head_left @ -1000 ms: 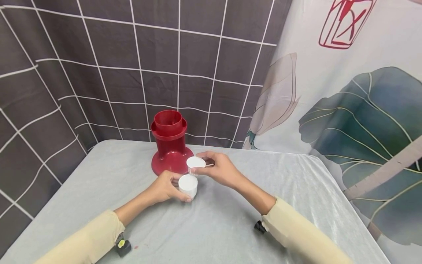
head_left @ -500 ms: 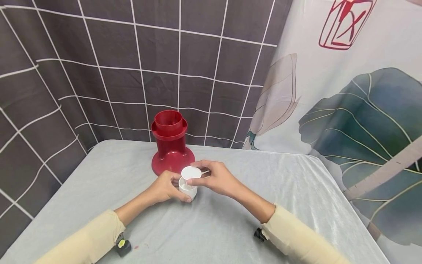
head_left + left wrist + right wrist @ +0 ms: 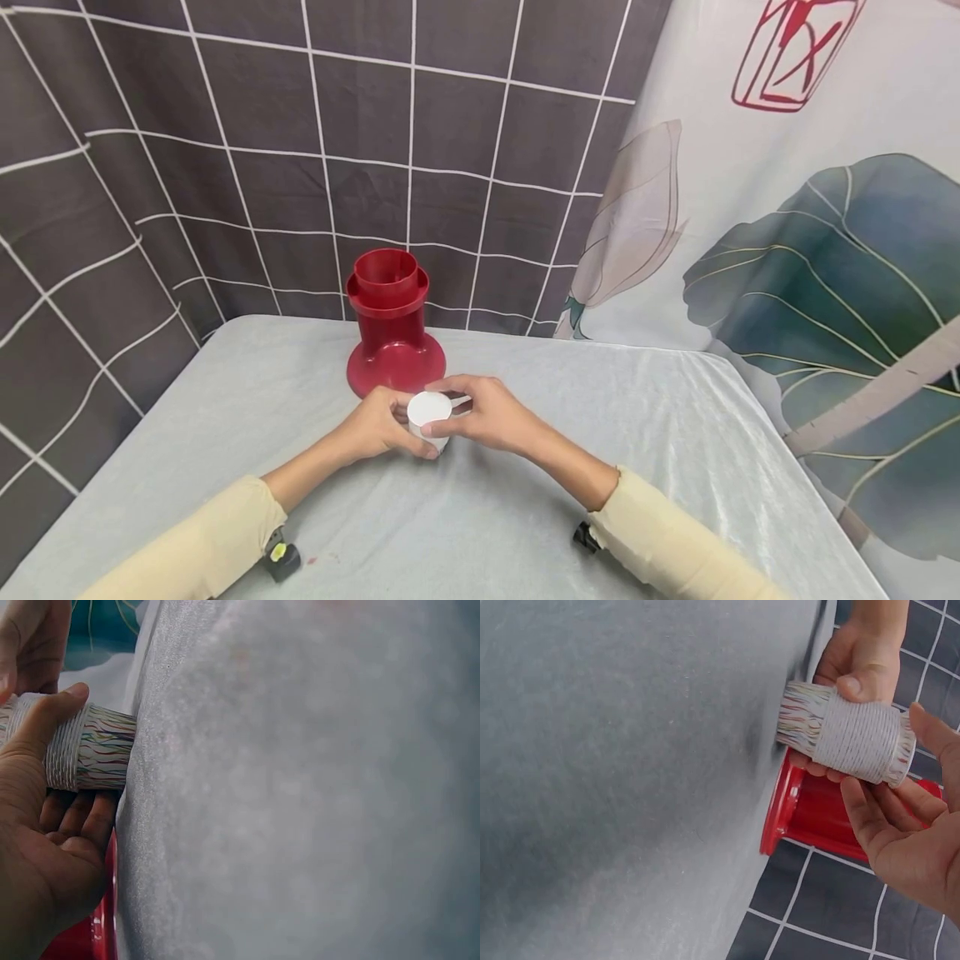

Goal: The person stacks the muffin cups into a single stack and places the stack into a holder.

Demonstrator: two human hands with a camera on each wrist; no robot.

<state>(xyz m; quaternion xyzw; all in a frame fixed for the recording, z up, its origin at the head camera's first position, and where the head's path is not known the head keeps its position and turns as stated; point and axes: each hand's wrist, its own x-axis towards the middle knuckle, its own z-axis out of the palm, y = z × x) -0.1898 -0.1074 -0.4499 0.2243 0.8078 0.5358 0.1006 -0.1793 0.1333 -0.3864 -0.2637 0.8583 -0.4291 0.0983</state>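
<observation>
In the head view my left hand holds a white paper cup upright, its thumb in front and fingers behind. The right wrist view shows this cup with thin coloured lines near the base and a white ribbed band around its middle. My right hand pinches the rim of a second white paper cup between thumb and fingers. A small white strip sticks out beside it. The second cup sits in line on top of the first, and the lower cup's rim is covered. The base stands at the cloth surface.
Just behind the hands stands a red plastic stand with a round base and an open double-ringed top. Pale grey cloth covers the table. A dark gridded curtain hangs along the back, a floral one at right.
My right hand has moved left and down, bringing its cup from beside the left hand's cup onto the top of it. The left hand has stayed in place.
</observation>
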